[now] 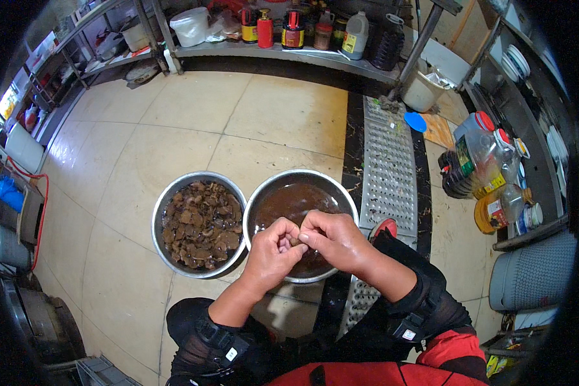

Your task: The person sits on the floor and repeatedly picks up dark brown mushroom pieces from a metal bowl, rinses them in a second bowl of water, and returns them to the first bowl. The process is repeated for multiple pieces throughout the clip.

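Both of my hands meet above a metal basin (350,202) of murky brown water (289,198). A small brown piece (295,241) is pinched between the fingers of my left hand (275,253) and my right hand (335,241); its kind is hard to tell. To the left, close beside this basin, stands a second metal basin (157,231). It holds many wet brown pieces of food (200,222), possibly mushrooms or meat, sitting in liquid. My hands hide the near part of the water.
A perforated metal drain cover (390,178) runs along the tiled floor (173,144) on the right. Beyond it stand an oil bottle (494,212) and other jugs, near a blue lid (415,122). A low metal shelf (289,55) with bottles and a white bucket (189,26) spans the far side.
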Demonstrator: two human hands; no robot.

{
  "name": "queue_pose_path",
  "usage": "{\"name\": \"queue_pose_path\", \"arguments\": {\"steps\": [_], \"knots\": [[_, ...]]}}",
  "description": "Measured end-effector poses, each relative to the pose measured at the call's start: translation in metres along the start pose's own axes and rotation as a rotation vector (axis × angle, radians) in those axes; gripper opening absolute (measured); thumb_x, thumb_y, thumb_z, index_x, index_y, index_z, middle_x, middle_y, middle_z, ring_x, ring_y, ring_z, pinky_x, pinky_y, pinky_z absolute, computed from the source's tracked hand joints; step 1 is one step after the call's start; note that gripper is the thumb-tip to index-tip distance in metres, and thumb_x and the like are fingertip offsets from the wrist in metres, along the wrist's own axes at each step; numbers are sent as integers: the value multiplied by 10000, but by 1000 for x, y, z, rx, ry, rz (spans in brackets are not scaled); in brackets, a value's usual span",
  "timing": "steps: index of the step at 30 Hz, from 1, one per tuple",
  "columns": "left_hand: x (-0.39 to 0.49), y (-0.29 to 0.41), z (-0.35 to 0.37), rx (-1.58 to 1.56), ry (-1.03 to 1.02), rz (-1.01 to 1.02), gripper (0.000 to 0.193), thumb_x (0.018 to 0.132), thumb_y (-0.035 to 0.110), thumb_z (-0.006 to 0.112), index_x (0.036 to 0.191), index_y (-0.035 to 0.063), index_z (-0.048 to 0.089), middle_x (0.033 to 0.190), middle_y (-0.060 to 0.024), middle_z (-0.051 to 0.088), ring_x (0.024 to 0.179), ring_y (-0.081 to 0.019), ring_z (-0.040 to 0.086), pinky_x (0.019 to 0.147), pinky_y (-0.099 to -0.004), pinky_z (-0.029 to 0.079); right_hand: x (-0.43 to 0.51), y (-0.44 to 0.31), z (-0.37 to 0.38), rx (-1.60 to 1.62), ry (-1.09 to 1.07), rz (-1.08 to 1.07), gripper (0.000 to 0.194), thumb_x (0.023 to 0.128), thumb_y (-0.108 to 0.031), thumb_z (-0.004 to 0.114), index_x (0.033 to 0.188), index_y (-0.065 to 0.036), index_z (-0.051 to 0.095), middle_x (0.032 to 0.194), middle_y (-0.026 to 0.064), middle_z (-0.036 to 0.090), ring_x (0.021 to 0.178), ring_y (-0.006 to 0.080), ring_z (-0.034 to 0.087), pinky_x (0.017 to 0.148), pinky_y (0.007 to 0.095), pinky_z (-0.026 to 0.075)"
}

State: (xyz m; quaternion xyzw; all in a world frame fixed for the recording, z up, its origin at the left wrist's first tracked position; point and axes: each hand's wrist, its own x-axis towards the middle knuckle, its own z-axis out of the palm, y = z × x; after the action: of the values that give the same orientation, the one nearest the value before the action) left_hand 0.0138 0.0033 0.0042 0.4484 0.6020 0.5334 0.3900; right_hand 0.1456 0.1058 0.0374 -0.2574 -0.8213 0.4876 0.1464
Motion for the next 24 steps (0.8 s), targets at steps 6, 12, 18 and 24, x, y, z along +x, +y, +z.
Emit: {"name": "queue_pose_path", "arguments": {"steps": [6, 12, 18, 24], "knots": [[1, 0, -4, -310, 3, -158, 79, 874, 72, 584, 851, 1, 559, 725, -47, 606, 578, -91, 601, 508, -201, 492, -2, -1, 0, 111, 21, 102, 156, 836, -160, 589, 840, -10, 547, 642, 83, 550, 592, 136, 509, 553, 305, 424], [0, -1, -3, -476, 21, -138, 143, 921, 121, 521, 890, -12, 563, 748, -81, 618, 587, -138, 623, 505, -213, 502, 0, -3, 3, 183, 22, 134, 112, 820, -102, 604, 875, -18, 554, 673, 81, 577, 627, 113, 556, 576, 296, 443], [0, 4, -5, -561, -18, -174, 109, 905, 102, 548, 899, -6, 552, 741, -64, 607, 624, -122, 619, 548, -206, 502, 0, -9, 0, 160, 37, 133, 104, 805, 14, 534, 897, -31, 555, 717, 127, 605, 685, 175, 636, 612, 321, 484], [0, 5, 0, -338, -36, -77, 116, 821, 13, 628, 877, 12, 526, 761, -41, 593, 660, -94, 601, 582, -218, 506, -3, -14, 0, 134, 50, 35, 158, 773, 19, 489, 909, -28, 553, 693, -2, 499, 651, 54, 461, 584, 234, 404]]}}
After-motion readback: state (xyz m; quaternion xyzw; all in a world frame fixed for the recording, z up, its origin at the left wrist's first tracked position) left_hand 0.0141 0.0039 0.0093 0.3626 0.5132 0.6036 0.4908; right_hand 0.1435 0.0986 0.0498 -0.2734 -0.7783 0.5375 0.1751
